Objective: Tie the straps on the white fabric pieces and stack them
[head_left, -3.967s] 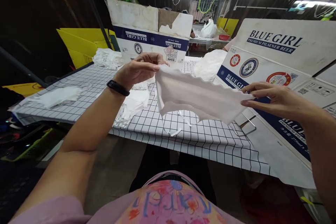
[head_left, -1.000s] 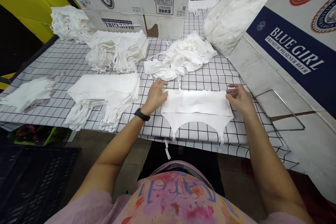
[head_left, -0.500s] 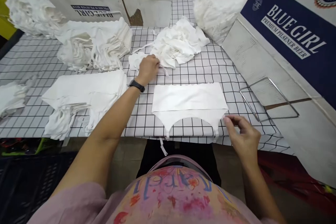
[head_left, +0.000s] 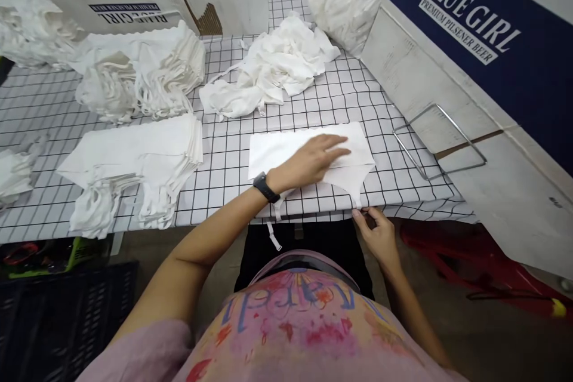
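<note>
A white strappy top (head_left: pixel 277 146) lies flat near the table's front edge, its straps toward me. Over its middle is my left hand (head_left: pixel 313 158), with fingers stretched out and apart, wearing a dark watch (head_left: pixel 266 187) at the wrist. Whether the palm touches the fabric, I cannot tell. My right hand (head_left: pixel 378 233) pinches the top's right strap (head_left: pixel 357 202) at the table edge. The left strap (head_left: pixel 274 237), with a small slider, hangs over the edge. Beyond the top lies a loose heap of white garments (head_left: pixel 277 65).
Neat stacks of white tops stand at left, one near (head_left: pixel 174 137) and one farther back (head_left: pixel 147 65). A beer carton (head_left: pixel 447 71) leans in from the right, with a bent metal wire frame (head_left: pixel 463 125) before it. Another carton (head_left: pixel 233 6) stands behind. Checked cloth (head_left: pixel 224 161) covers the table.
My left hand has left the loose heap and come to the right, over the flat top. My right hand has moved toward me and left, from the top's side to its strap.
</note>
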The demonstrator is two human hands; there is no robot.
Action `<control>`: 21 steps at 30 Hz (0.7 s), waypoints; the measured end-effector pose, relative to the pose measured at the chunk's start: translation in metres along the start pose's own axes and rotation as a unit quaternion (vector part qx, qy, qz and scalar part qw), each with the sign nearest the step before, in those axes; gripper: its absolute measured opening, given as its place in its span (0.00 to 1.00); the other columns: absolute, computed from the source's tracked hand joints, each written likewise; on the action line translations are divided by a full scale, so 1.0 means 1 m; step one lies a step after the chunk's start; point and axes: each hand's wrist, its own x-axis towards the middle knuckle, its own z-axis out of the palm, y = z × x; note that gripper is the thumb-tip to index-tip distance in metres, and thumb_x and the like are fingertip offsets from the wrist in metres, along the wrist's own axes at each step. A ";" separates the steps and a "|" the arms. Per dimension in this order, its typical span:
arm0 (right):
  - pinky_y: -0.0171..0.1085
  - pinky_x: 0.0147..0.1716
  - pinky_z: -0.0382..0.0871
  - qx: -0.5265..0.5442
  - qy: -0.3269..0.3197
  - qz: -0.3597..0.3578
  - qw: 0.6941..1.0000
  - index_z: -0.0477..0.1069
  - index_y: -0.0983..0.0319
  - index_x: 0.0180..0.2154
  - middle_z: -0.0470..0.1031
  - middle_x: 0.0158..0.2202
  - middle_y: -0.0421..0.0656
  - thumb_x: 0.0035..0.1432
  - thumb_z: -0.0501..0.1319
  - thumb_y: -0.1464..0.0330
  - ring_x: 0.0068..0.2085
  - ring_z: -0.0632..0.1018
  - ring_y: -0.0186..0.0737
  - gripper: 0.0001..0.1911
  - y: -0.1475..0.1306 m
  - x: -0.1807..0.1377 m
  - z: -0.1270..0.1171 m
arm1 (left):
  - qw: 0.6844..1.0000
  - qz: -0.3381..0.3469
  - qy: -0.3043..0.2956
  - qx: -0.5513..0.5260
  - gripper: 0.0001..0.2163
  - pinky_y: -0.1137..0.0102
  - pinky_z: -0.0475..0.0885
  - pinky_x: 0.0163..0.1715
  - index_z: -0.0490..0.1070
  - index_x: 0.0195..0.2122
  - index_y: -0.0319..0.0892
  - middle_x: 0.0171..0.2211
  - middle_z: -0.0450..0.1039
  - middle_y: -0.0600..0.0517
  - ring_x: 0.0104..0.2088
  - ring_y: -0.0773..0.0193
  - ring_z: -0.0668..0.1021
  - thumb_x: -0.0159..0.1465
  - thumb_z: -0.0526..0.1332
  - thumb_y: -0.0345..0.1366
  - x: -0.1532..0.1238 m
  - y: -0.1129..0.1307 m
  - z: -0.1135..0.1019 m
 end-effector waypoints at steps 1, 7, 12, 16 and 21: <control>0.43 0.40 0.73 0.015 -0.019 0.008 1.000 0.76 0.58 0.33 0.81 0.33 0.45 0.62 0.61 0.50 0.35 0.80 0.47 0.19 -0.002 0.000 -0.001 | 0.999 0.035 -0.035 -0.012 0.19 0.49 0.59 0.71 0.68 0.64 0.46 0.71 0.60 0.45 0.71 0.52 0.64 0.74 0.50 0.31 0.003 0.009 0.010; 0.41 0.46 0.71 0.077 -0.076 0.044 0.993 0.78 0.59 0.35 0.81 0.31 0.43 0.66 0.59 0.52 0.39 0.81 0.46 0.19 -0.011 -0.018 -0.012 | 0.988 0.060 -0.141 -0.009 0.22 0.45 0.42 0.75 0.62 0.70 0.50 0.74 0.54 0.50 0.76 0.52 0.53 0.77 0.48 0.46 0.008 0.021 0.041; 0.40 0.46 0.71 0.061 -0.109 0.074 0.989 0.78 0.59 0.33 0.81 0.33 0.44 0.67 0.59 0.53 0.43 0.82 0.47 0.19 -0.004 -0.050 -0.040 | 0.992 0.054 -0.117 0.014 0.23 0.45 0.39 0.75 0.58 0.72 0.54 0.75 0.50 0.54 0.76 0.54 0.51 0.77 0.48 0.47 0.003 0.021 0.047; 0.39 0.38 0.72 0.020 -0.147 0.124 0.981 0.82 0.59 0.44 0.81 0.32 0.44 0.67 0.59 0.52 0.39 0.82 0.47 0.21 0.000 -0.080 -0.070 | 0.993 0.058 -0.102 0.024 0.24 0.44 0.41 0.75 0.58 0.72 0.53 0.75 0.50 0.53 0.76 0.53 0.53 0.77 0.50 0.46 0.001 0.023 0.049; 0.37 0.36 0.72 0.016 -0.190 0.150 0.970 0.79 0.60 0.54 0.80 0.30 0.42 0.67 0.60 0.51 0.36 0.80 0.44 0.24 -0.008 -0.109 -0.096 | 0.994 0.062 -0.089 0.029 0.23 0.43 0.42 0.75 0.58 0.72 0.53 0.75 0.52 0.52 0.76 0.52 0.54 0.77 0.49 0.46 0.001 0.023 0.051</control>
